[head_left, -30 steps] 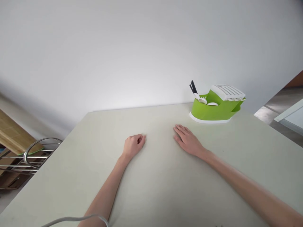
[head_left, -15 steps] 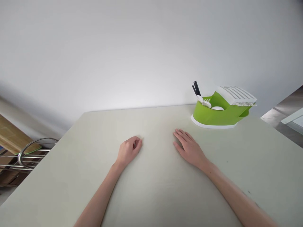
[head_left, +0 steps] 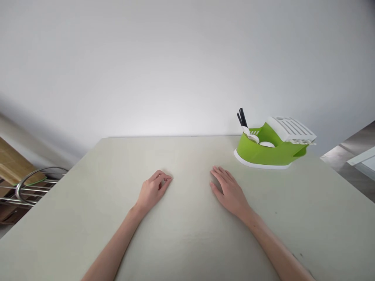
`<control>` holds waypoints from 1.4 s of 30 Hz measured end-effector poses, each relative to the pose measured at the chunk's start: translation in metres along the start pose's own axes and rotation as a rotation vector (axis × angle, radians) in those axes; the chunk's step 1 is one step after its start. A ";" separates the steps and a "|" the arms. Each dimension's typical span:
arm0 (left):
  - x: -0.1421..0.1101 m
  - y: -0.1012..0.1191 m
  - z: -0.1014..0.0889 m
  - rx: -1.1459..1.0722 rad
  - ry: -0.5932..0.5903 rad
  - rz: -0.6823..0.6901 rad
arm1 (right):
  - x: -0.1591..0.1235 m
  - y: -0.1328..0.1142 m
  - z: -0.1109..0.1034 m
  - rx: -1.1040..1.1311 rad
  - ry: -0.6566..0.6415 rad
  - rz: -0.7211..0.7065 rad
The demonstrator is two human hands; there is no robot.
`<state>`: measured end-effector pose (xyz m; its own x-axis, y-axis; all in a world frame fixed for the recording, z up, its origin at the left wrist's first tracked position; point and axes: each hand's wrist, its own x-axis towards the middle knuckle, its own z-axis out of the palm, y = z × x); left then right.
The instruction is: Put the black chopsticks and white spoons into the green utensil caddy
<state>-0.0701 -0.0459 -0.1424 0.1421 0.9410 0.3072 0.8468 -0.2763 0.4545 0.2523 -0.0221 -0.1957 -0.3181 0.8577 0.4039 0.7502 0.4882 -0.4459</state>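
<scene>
My left hand (head_left: pixel 152 192) rests on the pale table (head_left: pixel 187 234), left of the middle. Its fingers are curled, with the index finger and thumb tips meeting in a loose pinch; I see nothing held in it. Flat on the tabletop lies my right hand (head_left: pixel 230 192), palm down with fingers stretched out and thumb apart, holding nothing. Beyond it to the right is a green utensil holder (head_left: pixel 260 155) with a white base, apart from the hand. White spoons (head_left: pixel 266 144) and black-handled utensils (head_left: pixel 241 118) stand in it, and a white slotted block (head_left: pixel 293 129) tops its right end.
A white wall (head_left: pixel 175 70) rises behind the table's far edge. At the left, below table height, is a metal wire rack (head_left: pixel 36 191) with a wooden board (head_left: pixel 17 166) on it. Part of a white piece of furniture (head_left: pixel 363 160) shows at the right.
The view has shifted slightly, so the holder appears lower. The left index finger has straightened a little towards the thumb tip. My right hand stays flat on the table.
</scene>
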 end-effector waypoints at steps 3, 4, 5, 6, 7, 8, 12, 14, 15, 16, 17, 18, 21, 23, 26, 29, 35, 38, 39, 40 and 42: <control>-0.002 0.000 0.000 -0.004 0.004 0.025 | 0.000 0.000 0.001 -0.008 0.000 0.008; -0.002 -0.001 0.000 -0.003 0.006 0.029 | 0.000 0.001 0.002 -0.007 0.000 0.010; -0.002 0.000 0.000 0.000 0.008 0.029 | 0.000 0.001 0.002 -0.004 0.000 0.011; -0.003 0.000 0.000 0.005 0.011 0.027 | 0.000 0.001 0.002 0.001 -0.001 0.011; -0.003 0.000 0.000 0.008 0.013 0.025 | 0.000 0.001 0.002 0.004 0.000 0.010; -0.003 -0.001 0.000 0.010 0.012 0.022 | 0.000 0.001 0.002 0.007 0.001 0.009; -0.003 -0.002 0.000 0.008 0.008 0.017 | 0.001 0.000 0.002 0.012 0.017 0.007; -0.002 -0.003 0.001 0.007 0.008 0.020 | 0.001 0.000 0.002 0.018 0.021 0.008; -0.002 -0.004 0.001 0.006 0.009 0.023 | 0.001 0.000 0.003 0.020 0.022 0.008; -0.002 -0.004 0.001 0.005 0.010 0.027 | 0.001 0.000 0.003 0.020 0.020 0.009; -0.002 -0.004 0.001 0.004 0.011 0.031 | 0.002 0.000 0.002 0.019 0.017 0.010; -0.001 -0.004 0.000 0.002 0.011 0.036 | 0.002 0.000 0.002 0.017 0.013 0.013; -0.001 -0.003 0.000 0.001 0.009 0.047 | 0.002 0.000 0.001 0.010 -0.003 0.025; -0.001 -0.002 -0.001 0.003 0.005 0.048 | 0.002 0.001 0.001 0.004 -0.012 0.033; 0.000 -0.002 0.000 0.007 0.001 0.041 | 0.001 0.001 0.001 -0.002 -0.013 0.043; 0.000 -0.003 0.000 0.013 0.009 0.040 | 0.002 0.000 0.000 -0.007 -0.017 0.043; 0.002 -0.003 0.000 0.025 0.012 0.047 | 0.004 -0.001 -0.002 -0.018 -0.027 0.039; 0.003 -0.002 -0.001 0.038 0.013 0.053 | 0.004 -0.001 -0.002 -0.023 -0.027 0.030; 0.003 -0.002 -0.001 0.044 0.012 0.055 | 0.004 -0.001 -0.002 -0.025 -0.027 0.027; 0.003 -0.001 -0.001 0.051 0.010 0.055 | 0.004 -0.001 -0.002 -0.030 -0.027 0.025; 0.003 0.000 -0.001 0.064 0.007 0.053 | 0.004 -0.001 -0.002 -0.039 -0.031 0.024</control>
<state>-0.0703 -0.0434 -0.1410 0.1846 0.9238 0.3354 0.8692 -0.3128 0.3830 0.2515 -0.0193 -0.1923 -0.3175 0.8738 0.3682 0.7794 0.4617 -0.4235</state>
